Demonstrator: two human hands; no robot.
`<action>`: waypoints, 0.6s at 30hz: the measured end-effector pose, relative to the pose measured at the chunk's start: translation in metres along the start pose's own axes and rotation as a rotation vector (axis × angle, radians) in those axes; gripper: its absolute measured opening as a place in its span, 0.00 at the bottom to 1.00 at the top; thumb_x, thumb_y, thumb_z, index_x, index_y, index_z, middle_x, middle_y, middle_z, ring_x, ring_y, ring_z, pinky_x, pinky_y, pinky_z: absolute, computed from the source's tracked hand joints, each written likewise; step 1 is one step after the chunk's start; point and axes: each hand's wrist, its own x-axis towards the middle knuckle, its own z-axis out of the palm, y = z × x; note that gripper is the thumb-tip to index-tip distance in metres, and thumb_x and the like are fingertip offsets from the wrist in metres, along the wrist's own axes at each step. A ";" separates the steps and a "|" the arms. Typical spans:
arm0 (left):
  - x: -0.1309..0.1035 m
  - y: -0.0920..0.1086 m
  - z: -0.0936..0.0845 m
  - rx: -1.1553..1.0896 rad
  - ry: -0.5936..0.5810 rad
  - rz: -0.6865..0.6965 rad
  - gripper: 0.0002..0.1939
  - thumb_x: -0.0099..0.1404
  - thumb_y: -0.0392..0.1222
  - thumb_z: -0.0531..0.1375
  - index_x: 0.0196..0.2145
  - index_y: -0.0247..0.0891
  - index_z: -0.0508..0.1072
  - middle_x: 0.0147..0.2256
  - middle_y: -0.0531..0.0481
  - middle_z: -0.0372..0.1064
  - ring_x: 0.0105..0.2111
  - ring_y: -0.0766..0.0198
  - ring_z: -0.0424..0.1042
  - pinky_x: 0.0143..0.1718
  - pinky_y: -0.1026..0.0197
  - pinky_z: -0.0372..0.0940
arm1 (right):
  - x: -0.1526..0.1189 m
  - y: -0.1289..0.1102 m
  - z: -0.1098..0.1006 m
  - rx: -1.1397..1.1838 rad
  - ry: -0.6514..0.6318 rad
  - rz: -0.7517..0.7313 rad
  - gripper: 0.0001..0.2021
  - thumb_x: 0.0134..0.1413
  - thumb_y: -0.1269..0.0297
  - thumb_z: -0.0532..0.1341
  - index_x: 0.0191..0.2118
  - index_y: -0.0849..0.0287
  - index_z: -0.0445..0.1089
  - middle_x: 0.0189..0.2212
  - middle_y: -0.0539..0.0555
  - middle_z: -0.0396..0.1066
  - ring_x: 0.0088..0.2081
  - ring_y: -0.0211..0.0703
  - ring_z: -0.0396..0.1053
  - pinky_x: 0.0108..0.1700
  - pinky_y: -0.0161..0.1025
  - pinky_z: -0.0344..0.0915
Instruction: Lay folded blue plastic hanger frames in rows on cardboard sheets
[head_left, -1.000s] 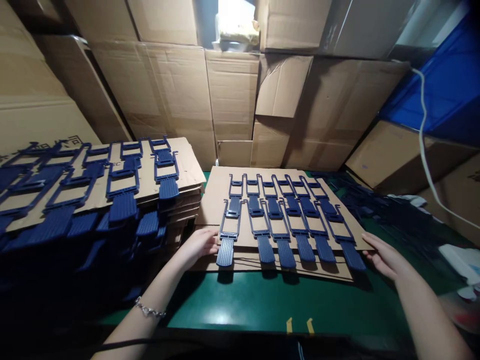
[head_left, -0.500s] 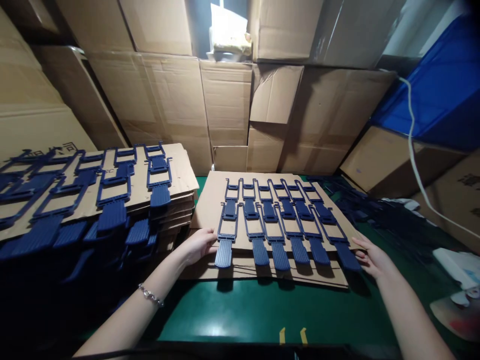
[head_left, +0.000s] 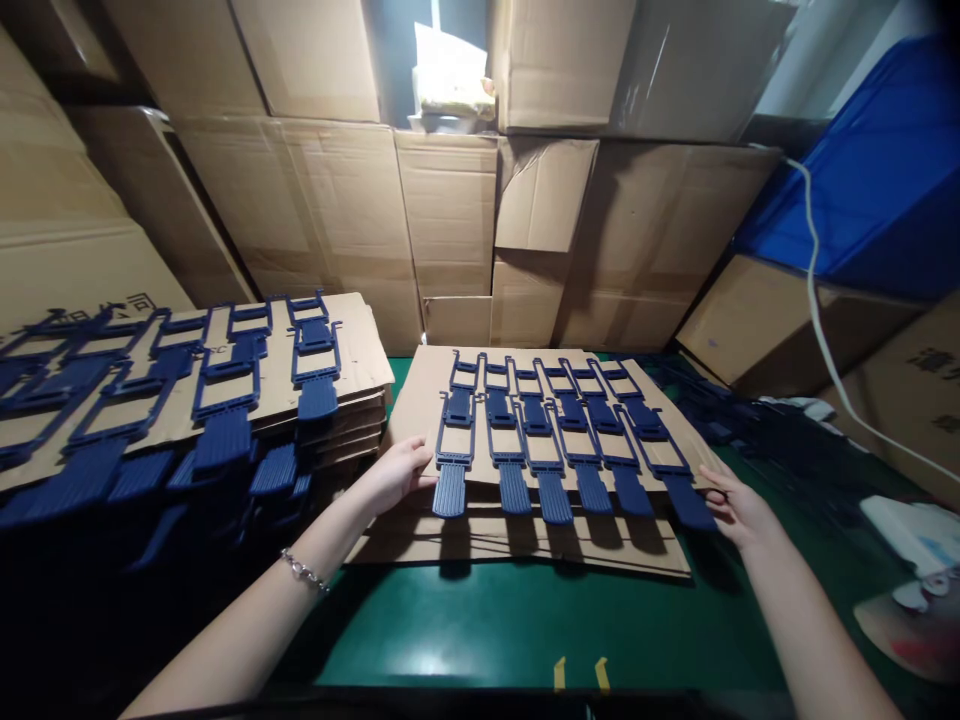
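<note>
My left hand (head_left: 401, 475) grips the near left corner of a cardboard sheet (head_left: 411, 400), fingers closed on its edge. At the near right corner my right hand (head_left: 739, 505) pinches the same sheet. On it lie dark blue plastic frame-shaped parts (head_left: 515, 488) in two overlapping rows, their ribbed pads sticking out past the near edge. The sheet's front is raised above more flat cardboard (head_left: 480, 548), and the pads cast shadows there. Whether its far edge touches what lies underneath, I cannot tell.
A stack of cardboard sheets (head_left: 360, 335) with similar blue parts (head_left: 225, 440) between them stands left. Loose dark parts (head_left: 697, 405) lie on the green table (head_left: 450, 625) at right. Cardboard boxes (head_left: 337, 200) wall the back; a white cable (head_left: 814, 260) hangs right, near a blue bin (head_left: 877, 170).
The sheet's near edge has risen a little, with both hands and the blue parts on it. More of the cardboard below shows. The view has shifted slightly.
</note>
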 end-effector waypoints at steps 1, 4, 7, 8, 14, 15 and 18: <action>0.000 0.002 0.000 0.017 -0.004 0.003 0.05 0.57 0.29 0.55 0.33 0.31 0.68 0.26 0.50 0.67 0.22 0.70 0.69 0.24 0.68 0.68 | -0.002 0.000 0.002 0.013 0.003 -0.010 0.10 0.44 0.78 0.57 0.34 0.57 0.61 0.15 0.42 0.57 0.09 0.24 0.47 0.06 0.19 0.44; -0.002 0.006 -0.001 0.053 -0.016 0.017 0.05 0.58 0.30 0.55 0.34 0.31 0.68 0.26 0.49 0.67 0.23 0.69 0.69 0.25 0.68 0.68 | -0.006 -0.001 0.005 0.025 0.007 -0.038 0.10 0.44 0.78 0.58 0.32 0.57 0.61 0.16 0.42 0.56 0.09 0.24 0.48 0.06 0.19 0.44; -0.004 0.007 -0.002 0.067 -0.013 0.037 0.05 0.57 0.30 0.55 0.33 0.31 0.68 0.27 0.49 0.68 0.22 0.70 0.69 0.24 0.69 0.68 | -0.007 -0.002 0.006 0.016 0.007 -0.063 0.09 0.45 0.77 0.58 0.32 0.58 0.60 0.16 0.42 0.56 0.10 0.24 0.48 0.06 0.19 0.44; -0.005 0.007 -0.003 0.064 -0.012 0.043 0.05 0.57 0.30 0.56 0.33 0.31 0.68 0.27 0.49 0.68 0.22 0.70 0.68 0.24 0.69 0.67 | -0.008 -0.002 0.006 0.011 0.004 -0.068 0.09 0.45 0.76 0.58 0.32 0.57 0.60 0.16 0.42 0.56 0.10 0.24 0.49 0.06 0.19 0.44; -0.015 0.010 -0.004 0.041 0.007 0.074 0.05 0.57 0.30 0.55 0.33 0.31 0.69 0.28 0.47 0.68 0.22 0.69 0.69 0.22 0.69 0.67 | -0.016 -0.010 0.014 -0.048 -0.007 -0.098 0.07 0.46 0.75 0.58 0.31 0.57 0.60 0.16 0.42 0.57 0.09 0.24 0.48 0.07 0.19 0.45; -0.017 0.013 -0.004 0.044 0.024 0.073 0.05 0.57 0.29 0.55 0.33 0.31 0.68 0.27 0.48 0.68 0.21 0.70 0.69 0.21 0.70 0.67 | -0.018 -0.013 0.017 -0.052 -0.007 -0.109 0.07 0.47 0.75 0.57 0.32 0.57 0.61 0.16 0.43 0.57 0.09 0.24 0.49 0.07 0.19 0.45; -0.021 0.023 -0.003 0.047 0.052 0.081 0.07 0.55 0.27 0.55 0.33 0.30 0.69 0.27 0.47 0.67 0.21 0.69 0.69 0.20 0.71 0.66 | -0.027 -0.023 0.027 -0.068 0.004 -0.110 0.08 0.49 0.77 0.54 0.33 0.57 0.62 0.15 0.43 0.56 0.09 0.24 0.49 0.07 0.18 0.45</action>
